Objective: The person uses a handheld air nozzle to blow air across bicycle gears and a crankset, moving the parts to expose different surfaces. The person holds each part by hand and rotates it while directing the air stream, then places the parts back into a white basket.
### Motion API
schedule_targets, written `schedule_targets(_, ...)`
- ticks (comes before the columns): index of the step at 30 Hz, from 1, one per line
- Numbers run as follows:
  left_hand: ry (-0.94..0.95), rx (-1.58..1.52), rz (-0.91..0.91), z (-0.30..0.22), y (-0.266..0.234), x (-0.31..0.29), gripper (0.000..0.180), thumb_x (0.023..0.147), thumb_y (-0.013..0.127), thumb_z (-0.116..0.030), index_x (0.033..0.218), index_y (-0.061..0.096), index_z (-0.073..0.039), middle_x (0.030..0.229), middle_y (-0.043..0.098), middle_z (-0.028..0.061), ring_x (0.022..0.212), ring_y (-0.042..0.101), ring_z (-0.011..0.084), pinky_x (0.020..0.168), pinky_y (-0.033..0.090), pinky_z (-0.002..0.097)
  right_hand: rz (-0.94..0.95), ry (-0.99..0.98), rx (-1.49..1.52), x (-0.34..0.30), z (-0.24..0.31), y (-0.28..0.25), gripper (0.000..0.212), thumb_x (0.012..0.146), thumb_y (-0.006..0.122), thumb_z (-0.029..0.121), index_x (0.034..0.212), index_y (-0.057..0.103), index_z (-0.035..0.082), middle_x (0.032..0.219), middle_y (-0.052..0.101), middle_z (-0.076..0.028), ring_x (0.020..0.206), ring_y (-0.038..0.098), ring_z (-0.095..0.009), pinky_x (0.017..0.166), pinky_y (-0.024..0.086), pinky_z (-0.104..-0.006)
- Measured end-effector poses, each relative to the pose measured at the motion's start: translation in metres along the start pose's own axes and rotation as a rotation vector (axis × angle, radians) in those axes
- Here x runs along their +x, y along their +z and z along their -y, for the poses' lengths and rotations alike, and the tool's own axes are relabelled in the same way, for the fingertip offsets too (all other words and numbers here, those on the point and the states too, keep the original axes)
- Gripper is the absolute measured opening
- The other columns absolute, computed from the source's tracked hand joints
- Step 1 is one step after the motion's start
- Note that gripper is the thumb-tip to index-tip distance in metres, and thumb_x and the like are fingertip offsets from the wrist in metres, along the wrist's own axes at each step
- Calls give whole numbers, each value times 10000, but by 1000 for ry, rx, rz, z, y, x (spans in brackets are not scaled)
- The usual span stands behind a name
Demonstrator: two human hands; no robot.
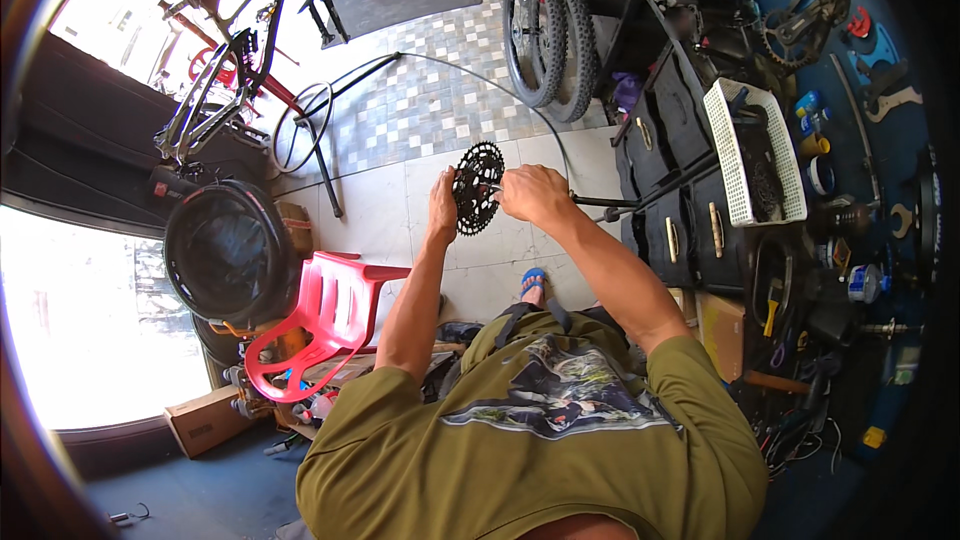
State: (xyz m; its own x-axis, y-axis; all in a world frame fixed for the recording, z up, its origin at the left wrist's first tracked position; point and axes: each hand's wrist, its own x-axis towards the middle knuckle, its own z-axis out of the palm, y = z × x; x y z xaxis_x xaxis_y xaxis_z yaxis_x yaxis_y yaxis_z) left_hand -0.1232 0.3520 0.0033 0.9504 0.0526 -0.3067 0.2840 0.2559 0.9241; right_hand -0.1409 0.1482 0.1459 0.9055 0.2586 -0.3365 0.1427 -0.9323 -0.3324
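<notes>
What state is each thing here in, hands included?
Sprockets: held up on edge
Left hand: against their left edge
Right hand: fingers curled by their centre; grip partly hidden
Frame: raised, fork without a wheel
Tyres: standing upright
Basket: upright, partly filled
Chair: unoccupied

The sprocket set (470, 186) is black. The plastic chair (337, 297) is pinkish red, and the basket (723, 152) is cream white. The shirt (560, 465) is olive green with a printed picture. The sandal (534, 275) is blue. The small tiles (430, 105) mix grey, white and beige squares.
</notes>
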Motion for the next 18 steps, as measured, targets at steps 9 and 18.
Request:
schedule_targets(9,86,148,8,-15,15,-11,451,1087,482,-430,1123,637,-8,1036,647,80,915,572,157,873,468,300,62,5,33,-2,0,-3,364,953,667,396,972,794,56,1067,770,-179,1082,725,-328,943,566,-444)
schedule_targets(18,8,35,9,6,-3,8,474,1092,469,-444,1140,636,-3,1076,659,77,960,602,151,905,491,309,65,56,57,3,-19,3,372,974,633,412,1039,786,80,1074,768,-173,1062,720,-355,942,559,-456)
